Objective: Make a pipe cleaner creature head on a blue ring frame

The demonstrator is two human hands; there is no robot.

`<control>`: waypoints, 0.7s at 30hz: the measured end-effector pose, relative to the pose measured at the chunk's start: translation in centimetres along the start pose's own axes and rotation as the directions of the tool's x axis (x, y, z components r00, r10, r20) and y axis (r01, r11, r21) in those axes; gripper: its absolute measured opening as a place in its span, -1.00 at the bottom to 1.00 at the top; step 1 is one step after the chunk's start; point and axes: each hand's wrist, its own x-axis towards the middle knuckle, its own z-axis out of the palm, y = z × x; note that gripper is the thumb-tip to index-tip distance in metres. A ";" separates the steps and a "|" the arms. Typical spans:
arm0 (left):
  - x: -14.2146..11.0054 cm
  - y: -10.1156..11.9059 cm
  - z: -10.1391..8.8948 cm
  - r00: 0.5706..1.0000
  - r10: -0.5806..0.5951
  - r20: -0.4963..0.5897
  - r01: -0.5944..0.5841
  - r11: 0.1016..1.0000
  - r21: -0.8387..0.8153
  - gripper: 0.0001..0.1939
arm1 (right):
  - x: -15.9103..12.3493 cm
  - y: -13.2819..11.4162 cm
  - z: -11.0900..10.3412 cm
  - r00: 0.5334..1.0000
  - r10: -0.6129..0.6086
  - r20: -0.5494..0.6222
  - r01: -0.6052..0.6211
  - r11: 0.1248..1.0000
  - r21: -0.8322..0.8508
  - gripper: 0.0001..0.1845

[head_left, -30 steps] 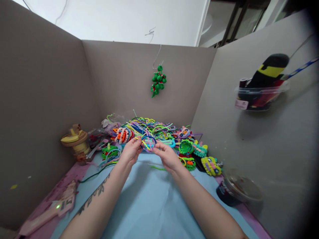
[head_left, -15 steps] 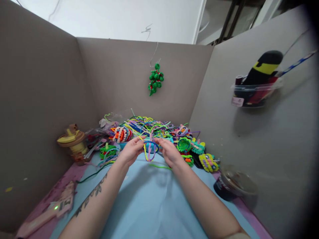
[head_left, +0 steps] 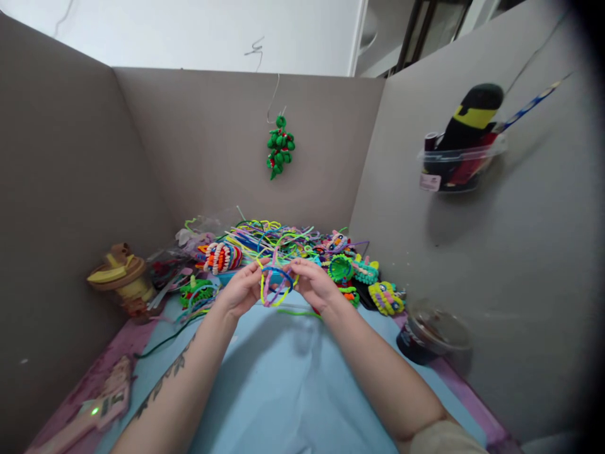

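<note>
Between my two hands is a round frame of bent pipe cleaners [head_left: 267, 299], with a dark blue ring around the middle and yellow and pink-purple loops crossing it. My left hand [head_left: 243, 287] pinches its left side between thumb and fingers. On the opposite side my right hand [head_left: 314, 284] grips the frame with thumb and fingertips. The frame is held up above the blue table cover [head_left: 278, 372]. Just behind it lies a heap of loose pipe cleaners [head_left: 255, 236] in many colours.
An orange-and-white striped figure [head_left: 220, 257] and a green one [head_left: 196, 291] sit left of the heap. Yellow-green figures [head_left: 386, 297] and a lidded tub [head_left: 430, 334] stand right. A pink glue gun [head_left: 101, 403] lies front left. A green ornament [head_left: 280, 148] hangs behind.
The frame has been turned and opened out, so its crossing loops now hang below the blue ring. Both hands still hold it. The whole view has shifted a little to the right.
</note>
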 end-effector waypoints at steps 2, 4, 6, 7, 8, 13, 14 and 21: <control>0.1 0.0 0.0 1.000 -0.018 -0.024 0.017 0.999 -0.051 -0.67 | 0.1 0.1 -0.2 1.000 0.001 -0.015 0.000 1.000 0.022 -0.87; 0.4 -0.1 0.0 0.996 -0.059 -0.071 0.051 0.993 -0.109 -0.69 | 0.4 0.3 -0.5 0.999 0.022 -0.044 -0.020 0.999 0.051 -0.88; 0.7 -0.4 -0.1 0.981 -0.118 -0.157 0.092 0.982 -0.164 -0.72 | 0.8 0.7 -0.9 0.993 0.070 -0.097 -0.062 0.994 0.086 -0.89; 0.9 -0.5 -0.2 0.967 -0.147 -0.207 0.109 0.976 -0.187 -0.75 | 1.1 0.9 -1.1 0.987 0.104 -0.124 -0.092 0.991 0.100 -0.91; 1.0 -0.5 -0.2 0.951 -0.175 -0.256 0.123 0.971 -0.206 -0.78 | 1.3 1.2 -1.3 0.979 0.141 -0.148 -0.126 0.986 0.110 -0.93; 1.5 -0.4 -0.2 0.890 -0.201 -0.410 0.084 0.955 -0.286 -0.86 | 2.2 2.0 -2.4 0.951 0.272 -0.149 -0.253 0.958 0.134 -0.87; 1.5 -0.3 -0.2 0.887 -0.199 -0.417 0.073 0.951 -0.299 -0.85 | 2.2 2.0 -2.4 0.950 0.275 -0.146 -0.256 0.957 0.139 -0.86; 1.3 -0.1 -0.1 0.874 -0.222 -0.432 0.088 0.947 -0.309 -0.86 | 2.0 2.5 -2.3 0.968 0.246 -0.050 -0.240 0.965 0.105 -0.68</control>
